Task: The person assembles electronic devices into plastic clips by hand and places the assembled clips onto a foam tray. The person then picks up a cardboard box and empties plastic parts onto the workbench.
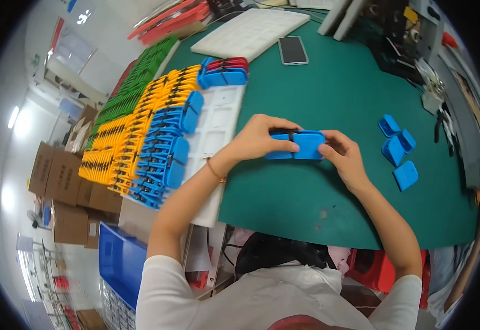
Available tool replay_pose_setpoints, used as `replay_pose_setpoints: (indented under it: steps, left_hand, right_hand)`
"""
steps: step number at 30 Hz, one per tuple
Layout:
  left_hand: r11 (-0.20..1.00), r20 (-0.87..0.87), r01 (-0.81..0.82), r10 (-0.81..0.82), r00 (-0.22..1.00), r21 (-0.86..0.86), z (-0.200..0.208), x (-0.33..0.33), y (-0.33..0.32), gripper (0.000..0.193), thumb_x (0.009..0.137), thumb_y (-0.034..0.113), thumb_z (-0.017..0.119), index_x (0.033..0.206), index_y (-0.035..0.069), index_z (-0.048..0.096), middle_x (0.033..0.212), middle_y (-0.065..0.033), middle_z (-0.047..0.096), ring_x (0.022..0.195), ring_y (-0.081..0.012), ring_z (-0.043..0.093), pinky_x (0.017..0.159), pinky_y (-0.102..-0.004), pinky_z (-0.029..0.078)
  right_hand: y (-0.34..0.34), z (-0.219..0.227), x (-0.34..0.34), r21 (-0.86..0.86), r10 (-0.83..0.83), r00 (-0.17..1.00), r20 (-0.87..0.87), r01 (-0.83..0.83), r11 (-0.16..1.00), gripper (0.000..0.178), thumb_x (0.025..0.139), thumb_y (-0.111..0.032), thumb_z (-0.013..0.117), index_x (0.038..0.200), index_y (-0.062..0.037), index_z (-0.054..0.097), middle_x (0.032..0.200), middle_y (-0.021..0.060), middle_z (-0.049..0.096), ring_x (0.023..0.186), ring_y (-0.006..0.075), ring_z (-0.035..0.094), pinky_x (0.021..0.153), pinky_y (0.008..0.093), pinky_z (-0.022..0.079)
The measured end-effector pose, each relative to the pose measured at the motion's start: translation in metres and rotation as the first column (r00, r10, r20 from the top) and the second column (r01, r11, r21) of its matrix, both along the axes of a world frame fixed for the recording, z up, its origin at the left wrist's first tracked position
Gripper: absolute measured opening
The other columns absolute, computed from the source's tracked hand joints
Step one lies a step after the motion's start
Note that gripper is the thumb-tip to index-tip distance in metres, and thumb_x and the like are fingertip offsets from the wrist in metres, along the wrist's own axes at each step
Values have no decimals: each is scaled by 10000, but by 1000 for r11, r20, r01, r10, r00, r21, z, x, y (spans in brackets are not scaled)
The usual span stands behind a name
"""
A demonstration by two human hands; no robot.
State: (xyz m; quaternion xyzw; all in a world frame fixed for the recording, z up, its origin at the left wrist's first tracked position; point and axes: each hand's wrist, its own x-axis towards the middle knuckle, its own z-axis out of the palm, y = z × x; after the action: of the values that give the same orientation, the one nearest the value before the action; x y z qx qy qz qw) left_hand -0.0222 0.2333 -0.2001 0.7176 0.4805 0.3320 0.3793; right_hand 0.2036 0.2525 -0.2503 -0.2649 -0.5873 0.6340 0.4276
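Between your two hands, over the green work mat, sits the blue plastic piece, long axis roughly left to right, black strip crossing it left of middle. Both hands are on it, so neither is nearer. Left hand: narrow grip, holding the left part, thumb across the face toward you, fingers on the far side, mostly hidden. Right hand: thumb and forefinger in a narrow pinch at the right end, thumb tip at the edge; how hard you press, cannot tell. Key relation: piece lines up end to end between the hands, right end facing your right fingertips. Loose blue parts lie off to your right, well apart from the piece, nearer the right hand. Partly filled white tray is on your left, nearer the left hand
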Motion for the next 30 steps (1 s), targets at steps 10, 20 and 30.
replay_pose_setpoints:
  steps: [10, 20, 30]
  left_hand:
    - [989, -120, 124, -134, 984, -83, 23, 15, 14, 416, 682, 210, 777, 1018, -7, 662, 814, -90, 668, 752, -129, 612, 710, -260, 485]
    - [981, -282, 190, -172, 944, 38, 36, 19, 7, 455, 691, 261, 766, 1046, -2, 658, 876, -160, 680, 773, -243, 651, 733, -300, 488]
    - [960, -321, 264, -222, 921, 91, 48, 9, 7, 389, 691, 191, 765, 989, -31, 650, 886, -169, 671, 778, -252, 652, 741, -307, 497]
  right_hand:
    - [3, 0, 16, 22, -1, 1000, 23, 1, 1000, 261, 868, -182, 638, 1028, 24, 622, 824, 40, 620, 735, 93, 552, 644, 231, 443]
    - [-6, 9, 16, 228, -165, 973, 162, 125, 966, 237, 850, -138, 641, 1003, 43, 656, 773, 65, 616, 663, 94, 550, 577, 229, 429]
    - [-8, 6, 11, 221, -88, 994, 67, 71, 973, 346, 869, -210, 626, 1133, 12, 599, 975, 82, 622, 783, 135, 578, 713, 264, 482]
